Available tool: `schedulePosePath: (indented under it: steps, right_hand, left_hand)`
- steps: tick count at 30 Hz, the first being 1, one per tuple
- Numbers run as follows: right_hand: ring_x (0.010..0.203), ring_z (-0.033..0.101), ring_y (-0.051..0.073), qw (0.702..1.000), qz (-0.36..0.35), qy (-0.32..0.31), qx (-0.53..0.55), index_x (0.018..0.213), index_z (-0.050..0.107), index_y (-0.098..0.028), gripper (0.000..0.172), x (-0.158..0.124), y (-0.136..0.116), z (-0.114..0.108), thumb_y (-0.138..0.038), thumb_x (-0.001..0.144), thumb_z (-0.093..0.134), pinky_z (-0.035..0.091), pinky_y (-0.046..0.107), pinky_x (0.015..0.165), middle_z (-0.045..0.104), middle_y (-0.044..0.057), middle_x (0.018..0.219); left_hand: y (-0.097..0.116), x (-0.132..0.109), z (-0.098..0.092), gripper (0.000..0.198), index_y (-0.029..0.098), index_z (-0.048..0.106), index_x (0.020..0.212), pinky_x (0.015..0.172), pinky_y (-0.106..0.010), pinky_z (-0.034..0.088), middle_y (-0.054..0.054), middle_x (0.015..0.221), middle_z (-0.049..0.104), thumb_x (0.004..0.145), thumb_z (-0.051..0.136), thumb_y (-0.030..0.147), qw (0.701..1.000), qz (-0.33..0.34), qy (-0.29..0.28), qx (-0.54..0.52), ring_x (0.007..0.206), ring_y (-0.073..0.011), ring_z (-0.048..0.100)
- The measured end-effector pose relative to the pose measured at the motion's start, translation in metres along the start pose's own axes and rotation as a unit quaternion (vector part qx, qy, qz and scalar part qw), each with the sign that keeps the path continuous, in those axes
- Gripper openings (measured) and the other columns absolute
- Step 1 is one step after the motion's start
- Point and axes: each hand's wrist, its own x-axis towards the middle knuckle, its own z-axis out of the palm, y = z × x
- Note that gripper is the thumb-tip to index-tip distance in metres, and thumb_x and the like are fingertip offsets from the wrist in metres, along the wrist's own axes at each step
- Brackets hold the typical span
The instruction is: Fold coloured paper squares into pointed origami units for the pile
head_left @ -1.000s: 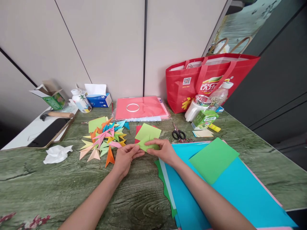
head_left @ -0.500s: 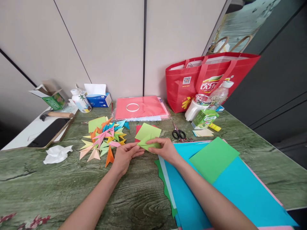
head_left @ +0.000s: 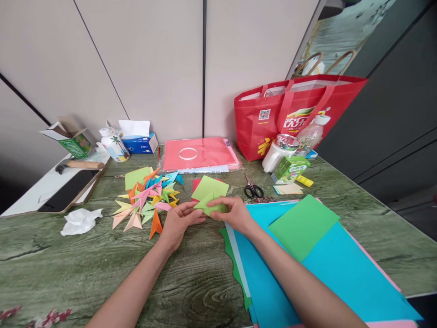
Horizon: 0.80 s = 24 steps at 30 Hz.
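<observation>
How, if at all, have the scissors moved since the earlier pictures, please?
No, the scissors lie just where they did relative to the red bag.

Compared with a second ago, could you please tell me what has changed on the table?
Very little: the folded paper seems to have shifted slightly between the left hand and the right hand, too little to tell which way. Nothing was taken hold of or let go. The pile, scissors, green sheet and red bag stayed put.

Two bare forearms (head_left: 138, 280), slender fingers (head_left: 224, 200)
</observation>
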Motion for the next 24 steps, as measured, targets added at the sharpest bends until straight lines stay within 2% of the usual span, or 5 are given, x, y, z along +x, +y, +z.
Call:
schedulePosePath:
  steps: [4,8,14,24]
  right_hand:
    - [0.073,0.059,0.016,0.999,-0.002,-0.026,-0.025,0.084,0.066,-0.018,0.021,-0.0023,-0.0023,0.0045,-0.023,0.063,0.064,0.043,0.024,0.063,0.067,0.000,0.080]
    - [0.072,0.058,0.015,0.998,-0.013,-0.042,-0.034,0.083,0.065,-0.018,0.020,-0.0037,-0.0040,0.0058,-0.021,0.064,0.063,0.041,0.023,0.061,0.066,-0.001,0.078]
    - [0.070,0.057,0.015,0.999,-0.001,-0.036,-0.029,0.081,0.065,-0.018,0.019,-0.0026,-0.0023,0.0028,-0.023,0.063,0.065,0.041,0.023,0.061,0.065,-0.001,0.076]
    - [0.073,0.058,0.017,0.999,0.011,-0.014,0.026,0.081,0.066,-0.017,0.031,0.0003,0.0031,0.0018,-0.032,0.055,0.072,0.044,0.026,0.064,0.065,0.003,0.079]
  left_hand:
    - [-0.0001,-0.0007,-0.0008,0.028,0.010,0.067,0.083,0.068,-0.033,0.055,-0.008,0.078,0.070,0.060,0.071,0.025,0.998,-0.040,-0.033,0.047,0.067,-0.0196,0.066]
    - [-0.0001,-0.0012,-0.0015,0.028,0.010,0.068,0.080,0.064,-0.033,0.055,-0.009,0.071,0.070,0.057,0.073,0.026,0.995,-0.064,-0.036,0.073,0.063,-0.0208,0.066]
    - [-0.0020,-0.0018,0.0027,0.025,0.011,0.067,0.071,0.062,-0.031,0.056,-0.005,0.067,0.070,0.052,0.075,0.026,0.998,-0.035,0.006,0.054,0.060,-0.0191,0.065]
    - [-0.0063,-0.0009,0.0033,0.028,0.012,0.066,0.071,0.060,-0.031,0.055,-0.003,0.060,0.069,0.050,0.077,0.027,0.998,-0.015,0.044,0.044,0.053,-0.0177,0.064]
